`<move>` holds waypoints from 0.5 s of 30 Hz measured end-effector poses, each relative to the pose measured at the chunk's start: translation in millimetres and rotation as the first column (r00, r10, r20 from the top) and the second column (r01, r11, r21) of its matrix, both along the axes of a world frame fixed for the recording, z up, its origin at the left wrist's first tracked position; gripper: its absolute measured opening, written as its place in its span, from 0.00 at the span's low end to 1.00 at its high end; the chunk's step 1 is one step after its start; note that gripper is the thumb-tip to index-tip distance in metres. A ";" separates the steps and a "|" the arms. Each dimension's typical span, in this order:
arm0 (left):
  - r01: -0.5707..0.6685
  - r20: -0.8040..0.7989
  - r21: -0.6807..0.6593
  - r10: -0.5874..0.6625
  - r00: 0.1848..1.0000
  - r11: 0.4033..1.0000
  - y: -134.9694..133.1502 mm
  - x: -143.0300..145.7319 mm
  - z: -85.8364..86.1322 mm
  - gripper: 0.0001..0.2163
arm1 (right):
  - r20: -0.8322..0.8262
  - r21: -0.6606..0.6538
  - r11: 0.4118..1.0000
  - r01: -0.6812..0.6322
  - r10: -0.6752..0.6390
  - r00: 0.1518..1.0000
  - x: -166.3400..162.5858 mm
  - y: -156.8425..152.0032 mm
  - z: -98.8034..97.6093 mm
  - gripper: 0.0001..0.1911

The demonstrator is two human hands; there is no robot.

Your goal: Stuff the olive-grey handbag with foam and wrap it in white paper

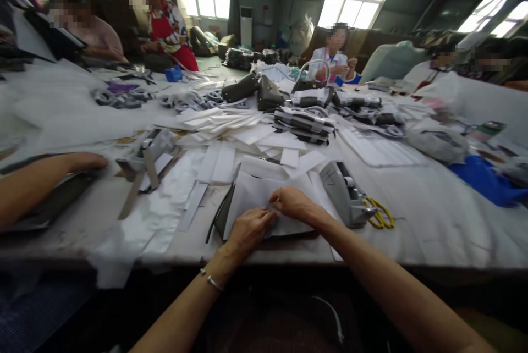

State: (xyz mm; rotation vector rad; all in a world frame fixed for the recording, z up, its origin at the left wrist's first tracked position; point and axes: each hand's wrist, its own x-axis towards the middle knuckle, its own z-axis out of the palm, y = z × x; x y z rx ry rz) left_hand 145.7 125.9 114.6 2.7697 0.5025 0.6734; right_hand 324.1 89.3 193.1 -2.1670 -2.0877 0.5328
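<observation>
A white sheet (252,193) covers most of a dark olive bag or panel (223,215) lying near the table's front edge. My left hand (252,227) rests on the sheet with its fingers stretched out together. Close beside those fingertips, my right hand (292,203) has its fingers curled in a pinch over the sheet; what they hold, if anything, is too small to make out. To the right stands a grey tape dispenser (344,193), with yellow-handled scissors (383,214) touching its far side.
Another tape dispenser (153,158) stands at left, near a co-worker's arm (45,182) over a dark piece. White foam sheets (223,122) and wrapped dark bundles (303,125) are heaped beyond. A blue item (489,180) lies at right. Several people work around the table.
</observation>
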 end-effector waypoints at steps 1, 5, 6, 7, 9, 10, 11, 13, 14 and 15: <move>0.007 -0.031 0.003 -0.007 0.999 1.000 -2.5 -0.3 2.3 0.10 | 0.008 0.050 0.999 -0.015 0.015 1.000 0.5 1.8 -3.7 0.15; 0.012 -0.185 -0.012 -0.014 0.983 1.000 -12.0 0.1 21.8 0.13 | 0.096 0.241 0.965 -0.101 0.080 0.992 0.3 -6.7 -34.7 0.20; 0.019 -0.239 -0.038 -0.027 0.971 0.999 -11.8 1.7 29.6 0.13 | 0.113 0.257 0.959 -0.118 0.091 0.989 0.9 -9.7 -43.1 0.21; 0.034 -0.299 -0.074 -0.054 0.953 0.997 -9.8 4.5 38.2 0.12 | 0.119 0.258 0.958 -0.126 0.098 0.988 1.9 -12.1 -50.1 0.22; 0.070 -0.399 -0.155 -0.127 0.908 0.985 -0.6 13.7 55.7 0.08 | 0.112 0.252 0.958 -0.135 0.110 0.988 4.8 -14.3 -59.5 0.22; 0.080 -0.430 -0.184 -0.154 0.890 0.980 6.0 20.1 63.3 0.06 | 0.104 0.253 0.958 -0.139 0.116 0.988 6.3 -14.4 -62.0 0.22; 0.079 -0.445 -0.196 -0.161 0.881 0.977 13.2 27.3 69.2 0.05 | 0.096 0.255 0.957 -0.139 0.118 0.988 7.5 -14.1 -63.5 0.22; 0.030 -0.435 -0.174 -0.105 0.895 0.984 26.7 42.0 73.9 0.04 | 0.091 0.264 0.955 -0.135 0.114 0.989 8.4 -13.3 -65.3 0.21; -0.014 -0.423 -0.154 -0.053 0.905 0.988 31.8 48.4 72.3 0.06 | 0.091 0.270 0.954 -0.133 0.112 0.989 8.1 -13.1 -66.1 0.21; -0.064 -0.407 -0.133 0.005 0.914 0.989 35.2 53.3 68.2 0.08 | 0.090 0.279 0.951 -0.131 0.110 0.990 7.3 -13.1 -66.8 0.20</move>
